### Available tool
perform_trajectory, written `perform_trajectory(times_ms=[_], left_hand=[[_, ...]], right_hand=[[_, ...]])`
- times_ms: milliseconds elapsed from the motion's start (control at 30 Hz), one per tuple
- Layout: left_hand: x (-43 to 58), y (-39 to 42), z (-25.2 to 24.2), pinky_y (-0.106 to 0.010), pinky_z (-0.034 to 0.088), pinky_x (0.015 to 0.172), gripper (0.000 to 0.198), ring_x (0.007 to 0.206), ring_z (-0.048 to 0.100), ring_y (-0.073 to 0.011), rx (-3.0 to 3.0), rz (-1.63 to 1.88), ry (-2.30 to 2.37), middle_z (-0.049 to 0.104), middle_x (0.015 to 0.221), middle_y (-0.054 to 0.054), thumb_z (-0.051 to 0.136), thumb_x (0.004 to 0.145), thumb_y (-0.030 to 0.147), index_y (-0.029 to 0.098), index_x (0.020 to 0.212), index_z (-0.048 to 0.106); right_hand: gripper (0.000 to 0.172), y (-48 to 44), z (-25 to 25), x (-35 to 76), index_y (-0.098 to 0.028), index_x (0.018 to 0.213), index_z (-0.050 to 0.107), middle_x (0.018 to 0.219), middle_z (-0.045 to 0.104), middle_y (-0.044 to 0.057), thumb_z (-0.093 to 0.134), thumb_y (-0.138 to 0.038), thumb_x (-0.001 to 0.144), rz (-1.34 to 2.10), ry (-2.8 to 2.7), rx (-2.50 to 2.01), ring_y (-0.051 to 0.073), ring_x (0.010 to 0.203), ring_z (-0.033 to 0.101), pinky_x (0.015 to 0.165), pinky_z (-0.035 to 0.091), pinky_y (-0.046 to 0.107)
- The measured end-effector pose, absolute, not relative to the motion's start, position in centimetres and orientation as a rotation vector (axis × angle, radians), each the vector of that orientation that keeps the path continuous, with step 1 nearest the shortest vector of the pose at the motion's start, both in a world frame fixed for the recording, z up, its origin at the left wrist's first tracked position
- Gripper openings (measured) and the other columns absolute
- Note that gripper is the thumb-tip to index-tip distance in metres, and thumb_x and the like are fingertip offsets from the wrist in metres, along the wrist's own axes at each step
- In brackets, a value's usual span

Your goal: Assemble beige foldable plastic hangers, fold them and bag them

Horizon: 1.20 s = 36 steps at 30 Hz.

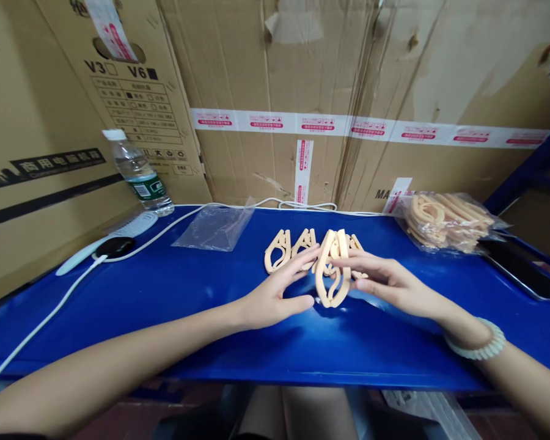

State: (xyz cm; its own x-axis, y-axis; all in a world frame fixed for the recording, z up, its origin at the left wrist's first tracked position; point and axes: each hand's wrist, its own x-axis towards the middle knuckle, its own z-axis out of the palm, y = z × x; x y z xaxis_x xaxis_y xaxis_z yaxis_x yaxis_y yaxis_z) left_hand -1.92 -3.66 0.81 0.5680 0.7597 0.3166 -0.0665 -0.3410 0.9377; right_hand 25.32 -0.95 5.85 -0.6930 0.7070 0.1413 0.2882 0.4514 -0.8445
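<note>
Touches beige hanger (319, 281) with right hand (392, 282), cannot tell if clamped, and flanks it with left hand (272, 298), spread apart at thumb.

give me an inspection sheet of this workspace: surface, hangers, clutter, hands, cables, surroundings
Surface: blue table.
Hangers: front hanger between the hands; folded hangers behind; bagged hangers at right.
Clutter: bottle, clear plastic bag, pale comb-like item, black oval object, dark flat device.
Hands: left hand open, fingertips near the front hanger; right hand against it, grip unclear.
Cables: white cable along left and back, meeting the black oval object.
Surroundings: cardboard behind and at left; blue frame at right.
</note>
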Motion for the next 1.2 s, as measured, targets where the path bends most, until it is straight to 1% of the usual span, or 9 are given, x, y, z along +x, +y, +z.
perform_trajectory(times_ms=[167,267,533,633,733,867,933,1033,1200], left_hand=[[-2.4,-3.2,0.8,-0.05,0.036,0.118,0.068,0.144,0.039,-0.0279,1.754,1.056,0.734,0.033,0.16,-0.008,0.061,0.088,0.016,0.032,0.15,0.039],[-2.7,-2.8,0.8,-0.047,0.043,0.113,0.062,0.138,0.045,-0.0271,1.753,1.113,0.806,0.038,0.156,-0.01,0.061,0.087,0.018,0.029,0.146,0.044],[-3.3,-1.9,0.8,-0.043,0.05,0.105,0.052,0.128,0.053,-0.0245,1.914,1.225,0.937,0.048,0.144,-0.013,0.055,0.089,0.021,0.023,0.14,0.047],[-3.7,-1.4,0.8,-0.046,0.045,0.109,0.046,0.131,0.051,-0.0264,2.113,1.264,1.054,0.053,0.14,-0.014,0.051,0.091,0.023,0.02,0.138,0.051],[-3.9,-1.5,0.9,-0.051,0.036,0.116,0.042,0.135,0.047,-0.029,2.354,1.177,1.209,0.057,0.138,-0.014,0.05,0.092,0.027,0.018,0.133,0.056],[-2.9,-2.6,0.9,-0.064,0.024,0.117,0.05,0.147,0.03,-0.0365,2.552,0.856,1.412,0.045,0.153,-0.015,0.054,0.093,0.04,0.022,0.14,0.054],[-1.9,-3.2,0.7,-0.073,0.015,0.114,0.059,0.152,0.014,-0.0422,2.596,0.694,1.481,0.029,0.163,-0.013,0.056,0.092,0.049,0.03,0.147,0.047],[-0.2,-3.5,-0.1,-0.08,0.01,0.108,0.067,0.152,-0.001,-0.0481,2.597,0.567,1.521,0.011,0.168,-0.01,0.055,0.09,0.061,0.039,0.151,0.04],[1.1,-0.7,-0.8,-0.081,0.003,0.107,0.075,0.151,-0.003,-0.0487,2.573,0.463,1.577,0.014,0.167,-0.016,0.044,0.09,0.073,0.037,0.155,0.033]], right_hand=[[0.053,2.5,7.0,29.3,-0.022,0.119,0.07,0.113,0.073,0.01,0.074,-0.057,0.08,1.053,-1.951,-1.127,0.026,0.095,0.07,0.082,0.058,0.039],[0.056,4.6,6.8,32.1,-0.019,0.111,0.066,0.097,0.073,0.009,0.071,-0.063,0.078,0.942,-2.003,-1.368,0.022,0.076,0.068,0.065,0.056,0.034],[0.054,5.8,5.2,33.8,-0.019,0.118,0.056,0.064,0.055,-0.003,0.048,-0.066,0.091,0.375,-2.495,-1.482,0.018,0.057,0.053,0.056,0.042,0.031],[0.057,5.3,5.4,33.6,-0.017,0.125,0.055,0.075,0.06,0.002,0.044,-0.064,0.094,0.231,-2.477,-1.436,0.021,0.069,0.059,0.067,0.049,0.036],[0.061,3.5,5.2,32.5,-0.017,0.136,0.053,0.112,0.063,0.015,0.043,-0.062,0.095,0.036,-2.459,-1.293,0.03,0.105,0.061,0.096,0.049,0.048],[0.068,-0.3,3.9,29.8,-0.029,0.153,0.039,0.157,0.036,0.017,0.042,-0.066,0.095,-0.068,-2.605,-1.328,0.043,0.146,0.029,0.112,0.031,0.065],[0.07,-1.7,3.1,28.5,-0.037,0.156,0.033,0.166,0.02,0.012,0.041,-0.069,0.094,-0.08,-2.657,-1.398,0.046,0.151,0.012,0.112,0.025,0.072],[0.071,-2.1,2.2,27.3,-0.04,0.157,0.029,0.168,0.013,0.009,0.039,-0.071,0.094,-0.127,-2.702,-1.409,0.045,0.152,0.005,0.115,0.015,0.072],[0.07,1.6,1.4,26.9,-0.041,0.158,0.024,0.167,0.015,0.009,0.034,-0.071,0.096,-0.164,-2.753,-1.391,0.042,0.152,0.007,0.115,0.008,0.072]])
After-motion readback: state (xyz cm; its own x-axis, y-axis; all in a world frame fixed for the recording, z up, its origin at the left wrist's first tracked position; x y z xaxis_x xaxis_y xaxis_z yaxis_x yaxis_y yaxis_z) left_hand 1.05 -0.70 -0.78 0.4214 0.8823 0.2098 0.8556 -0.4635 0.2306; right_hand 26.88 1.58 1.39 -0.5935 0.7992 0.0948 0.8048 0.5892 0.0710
